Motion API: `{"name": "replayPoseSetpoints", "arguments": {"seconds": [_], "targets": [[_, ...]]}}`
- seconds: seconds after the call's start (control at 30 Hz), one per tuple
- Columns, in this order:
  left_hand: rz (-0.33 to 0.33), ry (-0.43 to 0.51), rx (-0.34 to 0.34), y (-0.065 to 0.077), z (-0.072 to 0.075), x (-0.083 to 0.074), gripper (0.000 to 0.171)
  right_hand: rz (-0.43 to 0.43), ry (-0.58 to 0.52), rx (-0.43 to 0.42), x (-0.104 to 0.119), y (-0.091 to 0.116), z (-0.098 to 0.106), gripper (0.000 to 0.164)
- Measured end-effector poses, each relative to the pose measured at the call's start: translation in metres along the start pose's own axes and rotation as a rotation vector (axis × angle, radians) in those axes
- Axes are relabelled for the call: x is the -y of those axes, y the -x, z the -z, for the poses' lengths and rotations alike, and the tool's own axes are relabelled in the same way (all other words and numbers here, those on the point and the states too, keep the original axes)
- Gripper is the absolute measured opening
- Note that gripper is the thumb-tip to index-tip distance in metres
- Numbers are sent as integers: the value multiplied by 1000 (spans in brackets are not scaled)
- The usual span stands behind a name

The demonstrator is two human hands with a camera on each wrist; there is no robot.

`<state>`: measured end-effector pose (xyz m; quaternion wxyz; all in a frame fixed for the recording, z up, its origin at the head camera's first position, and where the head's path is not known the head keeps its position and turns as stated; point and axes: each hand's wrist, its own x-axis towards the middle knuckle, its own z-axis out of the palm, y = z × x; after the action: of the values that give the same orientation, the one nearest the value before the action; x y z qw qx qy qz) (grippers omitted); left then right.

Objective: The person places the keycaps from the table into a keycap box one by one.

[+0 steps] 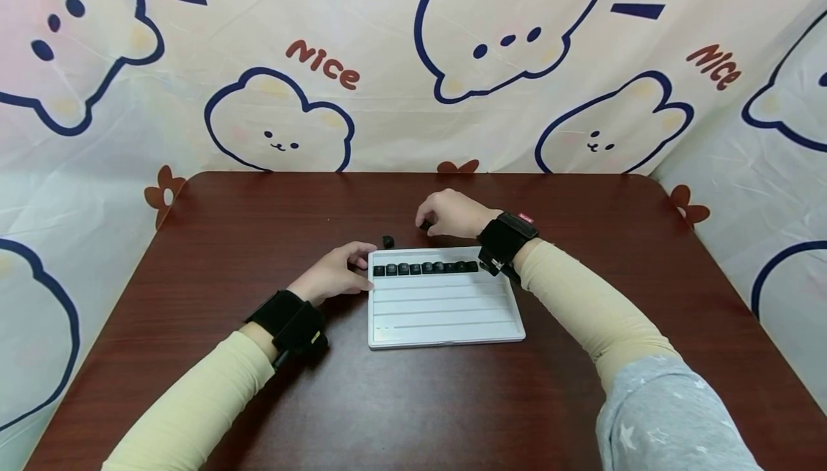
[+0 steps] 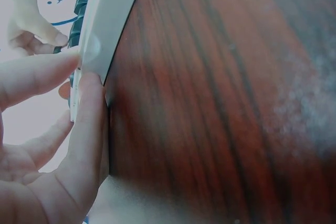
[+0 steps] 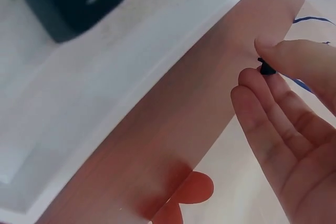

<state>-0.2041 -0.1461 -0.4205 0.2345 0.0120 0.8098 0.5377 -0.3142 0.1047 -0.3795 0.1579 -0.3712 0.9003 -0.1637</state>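
A white ridged tray point(image 1: 446, 316) lies on the table, a row of several black keycaps point(image 1: 428, 268) along its uppermost ridge. My left hand point(image 1: 332, 271) holds the tray's left edge near the far corner, thumb and fingers against its rim point(image 2: 100, 40). Beyond the tray's far edge, my right hand point(image 1: 455, 212) pinches a single black keycap point(image 3: 267, 67) between thumb and fingers, above the table. Another loose keycap point(image 1: 388, 242) rests on the table just behind the tray's far left corner. My right wrist covers the right end of the row in the head view.
The dark wooden table point(image 1: 581, 392) stretches around the tray on all sides. A pale curtain point(image 1: 388, 126) with cartoon bears hangs behind its far edge and along both sides. Black straps with cameras point(image 1: 507, 241) sit on both wrists.
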Motion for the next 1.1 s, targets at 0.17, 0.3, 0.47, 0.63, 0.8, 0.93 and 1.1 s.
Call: {"name": "replayPoseSetpoints", "arguments": {"seconds": [0.17, 0.3, 0.47, 0.63, 0.8, 0.93, 1.1], "targets": [[-2, 3, 2, 0, -1, -1, 65, 2, -39, -6, -2, 13, 1, 23], [-5, 9, 4, 1, -1, -2, 65, 4, -54, -27, -5, 21, -1, 24], [-6, 20, 7, 0, -1, -3, 65, 10, -48, -66, -9, 30, -1, 19], [-4, 23, 7, -1, -2, -4, 65, 0, -44, -80, -10, 39, 3, 23], [-11, 21, 4, -1, -1, -6, 65, -19, -46, -106, -11, 48, 6, 28], [-9, 18, 4, -1, -1, -5, 65, -26, -55, -132, -12, 58, 4, 29], [-2, 16, 13, 1, -1, -1, 66, -4, -60, -156, -14, 69, -2, 26]]}}
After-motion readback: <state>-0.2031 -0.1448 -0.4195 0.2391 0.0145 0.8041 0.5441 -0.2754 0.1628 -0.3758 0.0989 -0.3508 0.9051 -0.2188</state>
